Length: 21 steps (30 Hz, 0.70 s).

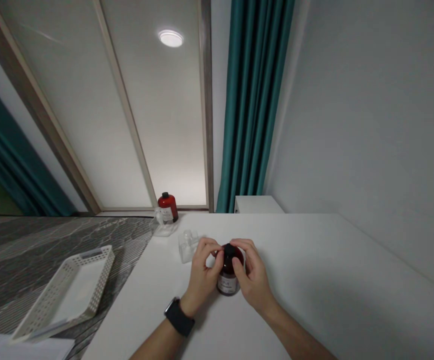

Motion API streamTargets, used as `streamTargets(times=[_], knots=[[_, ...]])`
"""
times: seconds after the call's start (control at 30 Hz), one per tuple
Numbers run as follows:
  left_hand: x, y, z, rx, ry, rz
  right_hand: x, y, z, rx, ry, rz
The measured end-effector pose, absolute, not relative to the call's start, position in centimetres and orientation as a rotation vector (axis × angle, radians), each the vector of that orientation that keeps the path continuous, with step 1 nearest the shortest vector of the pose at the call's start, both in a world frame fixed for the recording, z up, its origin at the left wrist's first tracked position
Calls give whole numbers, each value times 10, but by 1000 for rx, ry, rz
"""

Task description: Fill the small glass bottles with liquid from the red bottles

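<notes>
A dark reddish-brown bottle [227,285] with a black cap and a white label stands upright on the white table in front of me. My left hand [205,265], with a black watch on the wrist, has thumb and fingertips closed at the left side of the bottle's neck and cap. From the right, my right hand [253,277] curls its fingers and thumb around the bottle's shoulder and cap. The fingers partly hide the bottle's upper part. Just left of my left hand sits a clear plastic piece [187,247].
A red bottle [168,209] with a black cap stands at the table's far left corner, beside another clear plastic piece [163,228]. A white perforated basket [106,265] lies lower, left of the white table [314,260]. A wall borders the right.
</notes>
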State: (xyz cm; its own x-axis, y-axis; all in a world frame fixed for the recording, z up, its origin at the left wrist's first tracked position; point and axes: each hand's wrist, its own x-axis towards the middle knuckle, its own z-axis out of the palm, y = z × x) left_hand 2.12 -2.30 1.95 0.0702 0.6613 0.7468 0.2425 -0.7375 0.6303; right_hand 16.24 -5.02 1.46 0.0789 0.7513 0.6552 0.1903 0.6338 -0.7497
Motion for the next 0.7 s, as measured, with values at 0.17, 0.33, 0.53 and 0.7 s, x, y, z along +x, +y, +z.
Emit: streamTargets(times=[0.17, 0.33, 0.53, 0.7], knots=[[21, -23, 20, 2011, 887, 1716, 160, -49, 12, -840, -1431, 671], [22, -23, 21, 2011, 899, 1718, 158, -45, 11, -858, -1414, 572], [22, -23, 20, 2021, 905, 1705, 158, -42, 13, -835, -1285, 641], [21, -23, 19, 2015, 943, 1696, 173, -33, 14, -845, -1149, 573]])
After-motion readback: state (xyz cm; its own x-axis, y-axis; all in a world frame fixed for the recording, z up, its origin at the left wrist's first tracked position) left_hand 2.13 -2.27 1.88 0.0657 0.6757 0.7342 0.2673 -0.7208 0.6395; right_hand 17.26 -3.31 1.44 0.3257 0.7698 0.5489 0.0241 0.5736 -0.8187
